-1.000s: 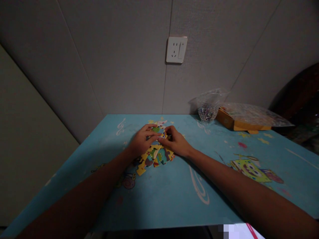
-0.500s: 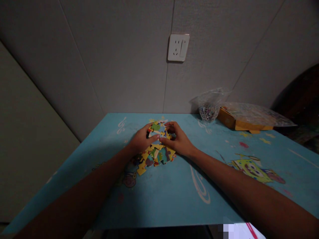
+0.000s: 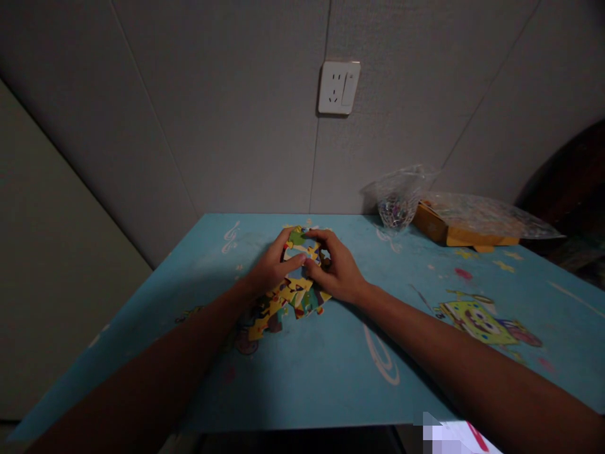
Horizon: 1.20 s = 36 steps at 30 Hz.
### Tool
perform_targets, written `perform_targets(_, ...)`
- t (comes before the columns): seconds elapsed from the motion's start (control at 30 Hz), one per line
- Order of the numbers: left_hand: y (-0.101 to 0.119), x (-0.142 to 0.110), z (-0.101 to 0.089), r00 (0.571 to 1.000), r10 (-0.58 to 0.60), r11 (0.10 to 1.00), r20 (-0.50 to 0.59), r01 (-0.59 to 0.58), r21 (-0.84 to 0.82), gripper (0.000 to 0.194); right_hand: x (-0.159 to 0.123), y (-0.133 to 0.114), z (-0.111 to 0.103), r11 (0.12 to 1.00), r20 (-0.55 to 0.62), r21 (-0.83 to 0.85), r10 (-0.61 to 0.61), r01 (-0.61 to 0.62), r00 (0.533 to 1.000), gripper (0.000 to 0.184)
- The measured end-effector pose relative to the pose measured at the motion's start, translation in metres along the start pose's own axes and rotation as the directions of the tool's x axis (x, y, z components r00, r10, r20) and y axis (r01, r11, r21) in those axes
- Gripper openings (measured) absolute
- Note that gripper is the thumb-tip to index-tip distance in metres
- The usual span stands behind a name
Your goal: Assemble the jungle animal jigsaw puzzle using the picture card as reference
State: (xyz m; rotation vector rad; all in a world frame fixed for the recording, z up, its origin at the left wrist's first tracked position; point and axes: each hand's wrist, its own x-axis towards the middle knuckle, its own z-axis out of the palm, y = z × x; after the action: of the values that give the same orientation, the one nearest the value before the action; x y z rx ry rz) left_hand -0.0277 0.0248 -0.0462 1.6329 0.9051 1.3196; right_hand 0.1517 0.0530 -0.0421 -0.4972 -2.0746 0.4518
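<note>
Between my two hands is a bunch of jigsaw puzzle pieces (image 3: 297, 272), printed in yellow, green, blue and white. My left hand (image 3: 274, 265) curves round the left side of the bunch, its thumb lying across the top pieces. From the right, my right hand (image 3: 336, 268) grips the same bunch, with the thumb beside the left thumb and the fingers bent over the far edge. More puzzle pieces (image 3: 269, 315) spread on the table below the hands, toward me and to the left. Some fingertips are hidden behind the pieces.
The table has a light blue printed cover (image 3: 321, 378). At the back right stand a net bag with small items (image 3: 396, 211) and an orange box (image 3: 444, 230) under clear plastic (image 3: 491, 214). A wall socket (image 3: 339, 88) is above the table.
The bunch of puzzle pieces has shifted and turned slightly between my hands. The loose pieces below have slid a little toward me and left. My right fingers have moved over the far edge.
</note>
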Motion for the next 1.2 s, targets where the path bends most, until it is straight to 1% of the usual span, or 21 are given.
perform_targets(0.13,-0.003,0.002,0.001,0.996,0.029,0.999,0.090,-0.028,-0.023,0.059,0.002,-0.001,0.000,0.999,-0.005,-0.001,0.034,-0.034,0.999,0.035)
perform_targets(0.23,-0.004,0.004,0.002,0.993,0.049,0.999,0.107,-0.048,-0.004,0.060,0.002,-0.002,0.000,0.998,-0.003,-0.001,0.055,-0.055,0.998,0.033)
perform_targets(0.33,-0.003,0.004,0.003,0.998,0.022,1.000,0.061,-0.021,-0.023,0.062,0.001,-0.001,0.000,0.997,-0.012,-0.020,0.081,-0.081,0.997,0.037)
perform_targets(0.47,-0.004,0.004,0.000,0.999,-0.047,0.993,-0.003,0.047,-0.110,0.069,-0.001,0.002,-0.003,0.979,-0.090,-0.044,0.195,-0.199,0.977,0.047)
perform_targets(0.5,-0.005,0.004,-0.002,0.997,-0.067,0.990,-0.048,0.060,-0.129,0.071,-0.001,0.002,-0.004,0.971,-0.115,-0.047,0.228,-0.235,0.967,0.049)
perform_targets(0.57,-0.007,0.006,-0.004,0.980,-0.091,0.986,-0.175,0.064,-0.151,0.074,0.000,0.001,-0.006,0.950,-0.137,-0.058,0.299,-0.308,0.945,0.054)
perform_targets(0.63,-0.010,0.009,-0.007,0.945,-0.089,0.988,-0.316,0.043,-0.147,0.071,0.001,-0.001,-0.006,0.917,-0.084,-0.060,0.389,-0.394,0.917,0.060)
perform_targets(0.73,-0.014,0.012,-0.008,0.866,-0.072,0.993,-0.495,0.015,-0.118,0.065,0.001,-0.006,-0.002,0.868,0.105,-0.062,0.497,-0.493,0.862,0.071)
perform_targets(0.8,-0.016,0.013,-0.007,0.818,-0.053,0.994,-0.573,-0.013,-0.109,0.063,0.001,-0.009,0.002,0.866,0.220,-0.060,0.497,-0.497,0.839,0.077)
perform_targets(0.83,-0.016,0.013,-0.006,0.805,-0.041,0.994,-0.592,-0.029,-0.108,0.062,0.000,-0.010,0.003,0.872,0.259,-0.052,0.482,-0.487,0.837,0.081)
perform_targets(0.9,-0.016,0.011,-0.003,0.794,-0.011,0.993,-0.608,-0.063,-0.100,0.063,-0.001,-0.011,0.007,0.878,0.302,-0.008,0.458,-0.478,0.836,0.087)
perform_targets(1.0,-0.012,0.010,0.003,0.806,0.026,0.992,-0.591,-0.096,-0.087,0.066,-0.003,-0.011,0.011,0.854,0.300,0.090,0.468,-0.513,0.831,0.088)
perform_targets(1.1,-0.008,0.009,0.006,0.827,0.030,0.989,-0.562,-0.107,-0.104,0.066,-0.006,-0.010,0.016,0.807,0.280,0.221,0.486,-0.548,0.828,0.078)
perform_targets(1.2,-0.007,0.010,0.007,0.834,-0.004,0.976,-0.551,-0.117,-0.183,0.060,-0.007,-0.009,0.020,0.750,0.259,0.363,0.488,-0.552,0.833,0.068)
